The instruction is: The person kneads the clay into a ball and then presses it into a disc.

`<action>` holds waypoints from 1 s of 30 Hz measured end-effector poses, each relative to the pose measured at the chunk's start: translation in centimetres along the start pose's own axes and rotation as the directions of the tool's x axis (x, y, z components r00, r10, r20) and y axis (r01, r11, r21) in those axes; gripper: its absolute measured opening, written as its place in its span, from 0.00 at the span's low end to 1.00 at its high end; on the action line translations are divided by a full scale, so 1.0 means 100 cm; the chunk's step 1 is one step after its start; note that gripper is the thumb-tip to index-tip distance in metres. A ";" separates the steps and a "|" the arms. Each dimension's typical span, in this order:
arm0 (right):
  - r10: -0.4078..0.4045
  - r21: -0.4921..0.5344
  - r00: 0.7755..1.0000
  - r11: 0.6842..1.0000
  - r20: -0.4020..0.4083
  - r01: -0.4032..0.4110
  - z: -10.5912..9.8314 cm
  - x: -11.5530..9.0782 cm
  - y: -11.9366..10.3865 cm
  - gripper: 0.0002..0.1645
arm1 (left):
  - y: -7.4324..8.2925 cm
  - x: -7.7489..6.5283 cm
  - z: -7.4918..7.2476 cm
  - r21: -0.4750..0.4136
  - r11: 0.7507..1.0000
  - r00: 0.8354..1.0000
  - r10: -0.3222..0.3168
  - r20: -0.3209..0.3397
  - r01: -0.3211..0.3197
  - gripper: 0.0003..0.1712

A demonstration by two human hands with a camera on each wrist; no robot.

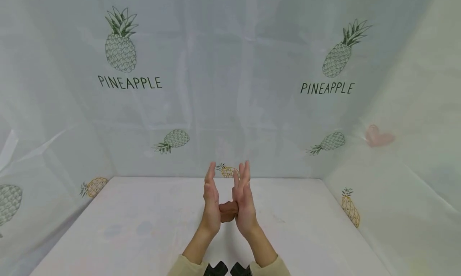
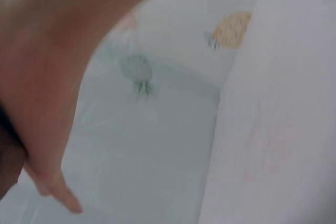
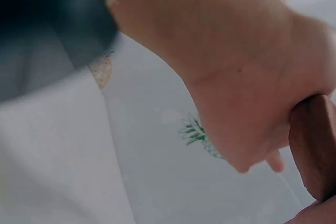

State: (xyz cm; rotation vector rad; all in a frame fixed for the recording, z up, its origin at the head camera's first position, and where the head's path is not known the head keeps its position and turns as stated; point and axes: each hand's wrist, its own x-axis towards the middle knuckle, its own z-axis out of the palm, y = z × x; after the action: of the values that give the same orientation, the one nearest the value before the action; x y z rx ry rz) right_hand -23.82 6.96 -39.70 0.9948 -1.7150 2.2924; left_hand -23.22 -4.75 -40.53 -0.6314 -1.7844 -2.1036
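Note:
A brown lump of modelling clay (image 1: 228,212) is held between two palms above the table. My left hand (image 1: 211,204) presses its left side, fingers straight and pointing up. On the other side, the palm of my right hand (image 1: 245,206) presses against the lump, its fingers extended and slightly spread. The right wrist view shows the clay (image 3: 314,150) as a thick, smooth-sided piece under the heel of the right hand (image 3: 247,98). Only a small part of the clay (image 2: 8,163) appears at the edge of the left wrist view, beside the left hand (image 2: 39,93).
Below the hands lies a white tabletop (image 1: 151,212) with faint stains. White sheeting printed with pineapples (image 1: 230,108) hangs behind it and along both sides. Two dark wrist straps (image 1: 216,269) show at the bottom, near the beige sleeves (image 1: 271,268).

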 end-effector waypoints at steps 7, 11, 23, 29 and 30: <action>-0.058 -0.034 0.998 0.998 0.027 0.059 -0.008 -0.003 0.001 0.36 | 0.012 -0.013 0.013 -0.144 0.988 0.997 -0.039 0.062 0.048 0.36; -0.003 -0.023 0.994 1.000 0.110 0.006 -0.005 -0.008 0.010 0.34 | 0.017 -0.012 0.008 -0.196 0.981 0.998 0.010 0.054 0.001 0.36; 0.119 0.027 0.983 0.992 0.142 -0.124 0.013 -0.017 0.008 0.33 | 0.002 0.003 -0.012 0.208 0.971 0.984 0.140 -0.109 -0.115 0.38; 0.028 0.002 0.996 1.000 0.088 -0.029 0.004 -0.014 -0.005 0.35 | -0.003 -0.006 0.005 0.158 0.986 0.999 0.051 0.019 -0.053 0.38; 0.013 -0.003 0.997 1.000 0.081 -0.013 0.002 -0.012 -0.007 0.35 | -0.003 -0.008 0.007 0.101 0.994 0.999 0.030 0.044 -0.034 0.37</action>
State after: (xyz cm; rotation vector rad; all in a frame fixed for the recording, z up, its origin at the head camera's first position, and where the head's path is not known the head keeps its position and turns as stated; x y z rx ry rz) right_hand -22.47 7.38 -39.82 1.0939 -1.7596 2.2870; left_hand -22.60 -4.00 -41.03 -0.6774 -1.8783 -1.9779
